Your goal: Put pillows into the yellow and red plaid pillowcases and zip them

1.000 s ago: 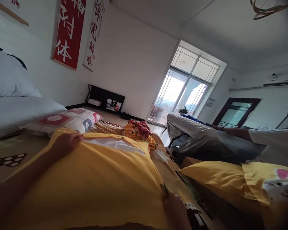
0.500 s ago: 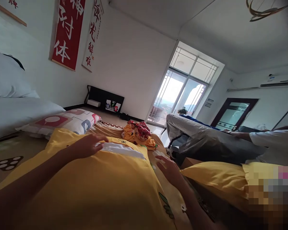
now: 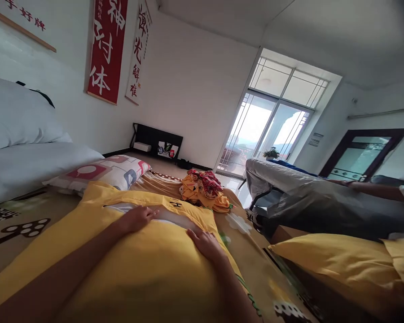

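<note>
A stuffed yellow pillowcase (image 3: pixel 161 264) lies right in front of me, with a long slit across its far part. White pillow filling (image 3: pixel 177 220) shows through that slit. My left hand (image 3: pixel 138 219) rests on the slit's near edge, fingers curled and closed on the cloth. Toward the slit's right end, my right hand (image 3: pixel 208 244) lies on the yellow cloth, thumb apart from the fingers. Beyond the slit, the far flap carries small dark lettering.
A patterned pillow (image 3: pixel 111 172) and crumpled orange and red cloth (image 3: pixel 204 186) lie farther on the bed sheet (image 3: pixel 252 255). Another yellow pillow (image 3: pixel 336 258) is at right. Behind it, a co-worker's arm (image 3: pixel 377 189) reaches over a plastic-wrapped mattress (image 3: pixel 309 197).
My right hand has come in from beside the pillow onto its cloth by the slit. My left hand has shifted to the slit's near edge and curled. The view has turned slightly left.
</note>
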`<control>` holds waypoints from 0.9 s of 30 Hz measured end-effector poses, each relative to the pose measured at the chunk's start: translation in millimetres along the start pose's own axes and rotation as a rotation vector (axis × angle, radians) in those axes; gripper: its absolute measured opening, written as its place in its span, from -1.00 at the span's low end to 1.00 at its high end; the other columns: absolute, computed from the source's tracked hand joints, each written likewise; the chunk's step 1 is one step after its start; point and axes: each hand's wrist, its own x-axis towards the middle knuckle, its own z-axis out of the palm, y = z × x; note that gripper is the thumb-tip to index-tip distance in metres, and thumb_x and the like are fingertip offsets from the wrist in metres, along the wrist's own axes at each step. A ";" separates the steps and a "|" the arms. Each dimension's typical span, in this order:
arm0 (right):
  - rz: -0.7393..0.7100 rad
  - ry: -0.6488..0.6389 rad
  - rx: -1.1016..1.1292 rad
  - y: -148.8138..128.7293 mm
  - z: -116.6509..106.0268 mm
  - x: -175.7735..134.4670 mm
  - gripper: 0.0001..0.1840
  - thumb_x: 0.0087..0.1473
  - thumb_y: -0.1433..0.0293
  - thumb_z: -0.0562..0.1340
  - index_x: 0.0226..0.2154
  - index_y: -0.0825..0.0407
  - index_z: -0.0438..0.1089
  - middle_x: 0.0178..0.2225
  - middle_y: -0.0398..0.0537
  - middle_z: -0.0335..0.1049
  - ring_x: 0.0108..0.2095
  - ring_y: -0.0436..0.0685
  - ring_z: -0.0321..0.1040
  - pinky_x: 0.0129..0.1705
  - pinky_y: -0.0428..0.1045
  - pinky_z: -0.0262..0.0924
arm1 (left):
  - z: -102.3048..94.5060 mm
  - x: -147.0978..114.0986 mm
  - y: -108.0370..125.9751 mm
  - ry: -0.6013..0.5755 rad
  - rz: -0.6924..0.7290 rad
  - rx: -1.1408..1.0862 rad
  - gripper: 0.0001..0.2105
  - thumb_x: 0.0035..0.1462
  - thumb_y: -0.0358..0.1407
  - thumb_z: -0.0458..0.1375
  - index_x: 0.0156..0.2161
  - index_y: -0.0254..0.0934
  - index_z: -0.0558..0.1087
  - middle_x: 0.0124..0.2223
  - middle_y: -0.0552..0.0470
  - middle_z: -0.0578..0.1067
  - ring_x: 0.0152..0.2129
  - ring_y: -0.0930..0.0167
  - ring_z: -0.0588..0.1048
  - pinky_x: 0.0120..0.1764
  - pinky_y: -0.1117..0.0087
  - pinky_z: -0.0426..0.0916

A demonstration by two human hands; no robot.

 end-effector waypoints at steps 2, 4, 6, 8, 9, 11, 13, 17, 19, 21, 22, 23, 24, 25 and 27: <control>0.009 -0.013 -0.014 2.9 1.1 -2.6 -0.28 0.28 -0.02 -0.22 -0.02 0.04 0.45 -0.03 0.16 0.46 0.03 0.30 0.34 0.08 0.15 0.04 | -3.7 -12.0 -4.3 0.124 -0.056 -0.015 -0.55 0.29 -0.14 -0.18 -0.30 -0.26 0.53 -0.28 -0.12 0.59 -0.31 0.26 0.54 -0.27 0.34 0.30; -0.005 -0.008 -0.032 3.0 6.3 -4.4 -0.31 0.30 0.00 -0.23 -0.01 -0.01 0.44 -0.04 0.12 0.47 0.03 0.26 0.34 0.08 0.14 0.03 | -5.9 -27.8 -16.7 0.250 -0.093 -0.038 -0.59 0.26 -0.14 -0.15 -0.27 -0.26 0.52 -0.21 -0.12 0.59 -0.22 0.25 0.52 -0.18 0.32 0.28; -0.034 0.008 -0.052 1.4 12.2 -5.2 -0.32 0.31 0.02 -0.23 -0.10 -0.02 0.49 -0.09 0.08 0.51 0.00 0.23 0.36 0.10 0.14 -0.01 | -8.7 -42.7 -32.0 0.264 -0.128 -0.079 -0.58 0.26 -0.12 -0.16 -0.24 -0.25 0.52 -0.18 -0.10 0.58 -0.19 0.26 0.51 -0.16 0.33 0.28; -0.062 0.033 -0.075 -1.0 16.0 -6.0 -0.29 0.32 0.02 -0.23 -0.23 0.02 0.52 -0.16 0.10 0.53 -0.03 0.23 0.38 0.14 0.17 -0.07 | -13.7 -52.5 -43.0 0.189 -0.150 -0.125 -0.54 0.27 -0.06 -0.18 -0.28 -0.20 0.53 -0.19 -0.06 0.60 -0.22 0.26 0.52 -0.19 0.33 0.28; -0.072 0.047 -0.089 -2.1 16.4 -6.9 -0.27 0.32 0.03 -0.23 -0.28 0.05 0.53 -0.18 0.12 0.53 -0.03 0.24 0.37 0.15 0.18 -0.10 | -17.1 -55.0 -45.6 0.157 -0.148 -0.132 -0.53 0.27 -0.05 -0.19 -0.31 -0.18 0.53 -0.21 -0.04 0.60 -0.23 0.26 0.53 -0.21 0.33 0.28; -0.089 0.069 -0.116 -2.6 12.7 -9.9 -0.26 0.32 0.04 -0.22 -0.32 0.08 0.53 -0.18 0.17 0.53 -0.02 0.25 0.36 0.16 0.20 -0.11 | -25.2 -55.3 -45.5 0.124 -0.116 -0.114 -0.51 0.27 -0.04 -0.20 -0.36 -0.18 0.52 -0.22 -0.04 0.60 -0.23 0.26 0.53 -0.21 0.33 0.28; -0.100 0.095 -0.145 -0.1 2.4 -14.2 -0.26 0.32 0.03 -0.22 -0.32 0.08 0.53 -0.18 0.17 0.53 -0.01 0.25 0.36 0.15 0.20 -0.11 | -34.9 -51.6 -42.0 0.121 -0.105 -0.069 -0.55 0.25 -0.06 -0.17 -0.32 -0.20 0.53 -0.20 -0.07 0.60 -0.21 0.24 0.52 -0.22 0.33 0.28; -0.098 0.158 -0.216 7.4 -31.6 -21.4 -0.29 0.32 0.04 -0.21 -0.27 0.04 0.53 -0.19 0.13 0.54 -0.06 0.25 0.39 0.16 0.21 -0.13 | -58.0 -43.6 -37.0 0.129 -0.111 0.012 -0.59 0.23 -0.09 -0.15 -0.22 -0.24 0.49 -0.23 -0.11 0.58 -0.26 0.22 0.52 -0.29 0.34 0.27; -0.088 0.175 -0.250 7.7 -48.9 -22.7 -0.32 0.32 0.06 -0.20 -0.27 0.03 0.53 -0.22 0.13 0.55 -0.11 0.24 0.42 0.13 0.19 -0.09 | -71.0 -42.7 -35.6 0.140 -0.113 0.055 -0.61 0.24 -0.10 -0.16 -0.26 -0.24 0.46 -0.31 -0.11 0.57 -0.33 0.22 0.52 -0.35 0.35 0.24; -0.082 0.185 -0.272 5.4 -63.9 -22.8 -0.31 0.32 0.07 -0.20 -0.29 0.04 0.54 -0.25 0.14 0.55 -0.15 0.23 0.44 0.09 0.15 -0.02 | -84.9 -43.9 -33.1 0.161 -0.088 0.063 -0.61 0.24 -0.09 -0.16 -0.30 -0.23 0.45 -0.37 -0.08 0.55 -0.37 0.24 0.52 -0.37 0.37 0.21; -0.082 0.189 -0.278 3.8 -70.6 -22.7 -0.31 0.32 0.08 -0.20 -0.30 0.04 0.55 -0.26 0.14 0.55 -0.17 0.22 0.45 0.06 0.13 0.02 | -92.0 -44.9 -31.2 0.179 -0.073 0.046 -0.60 0.25 -0.08 -0.17 -0.33 -0.22 0.45 -0.38 -0.07 0.55 -0.37 0.25 0.51 -0.36 0.37 0.20; -0.084 0.194 -0.284 2.3 -77.2 -22.7 -0.30 0.32 0.08 -0.21 -0.31 0.04 0.55 -0.26 0.14 0.55 -0.17 0.22 0.45 0.03 0.11 0.05 | -98.9 -45.9 -28.8 0.209 -0.060 0.026 -0.58 0.26 -0.07 -0.18 -0.37 -0.22 0.45 -0.39 -0.06 0.55 -0.37 0.27 0.51 -0.35 0.38 0.20; -0.088 0.201 -0.289 1.3 -83.9 -22.6 -0.29 0.32 0.08 -0.22 -0.31 0.04 0.55 -0.26 0.14 0.55 -0.17 0.22 0.45 0.02 0.10 0.07 | -105.5 -46.6 -26.1 0.249 -0.054 0.016 -0.54 0.27 -0.06 -0.20 -0.42 -0.22 0.44 -0.40 -0.06 0.55 -0.38 0.28 0.51 -0.35 0.38 0.19; -0.092 0.209 -0.296 0.8 -90.7 -22.7 -0.28 0.32 0.07 -0.22 -0.32 0.03 0.55 -0.26 0.14 0.55 -0.17 0.22 0.45 0.02 0.10 0.06 | -111.5 -46.8 -23.1 0.294 -0.052 0.027 -0.51 0.27 -0.05 -0.22 -0.47 -0.23 0.42 -0.42 -0.06 0.54 -0.39 0.30 0.50 -0.35 0.38 0.19; -0.099 0.223 -0.312 2.0 -104.7 -23.3 -0.28 0.31 0.05 -0.20 -0.35 0.03 0.56 -0.27 0.13 0.55 -0.15 0.22 0.43 0.08 0.13 0.00 | -120.4 -45.7 -16.9 0.382 -0.058 0.102 -0.46 0.27 -0.02 -0.25 -0.53 -0.24 0.40 -0.44 -0.08 0.53 -0.41 0.30 0.49 -0.36 0.37 0.18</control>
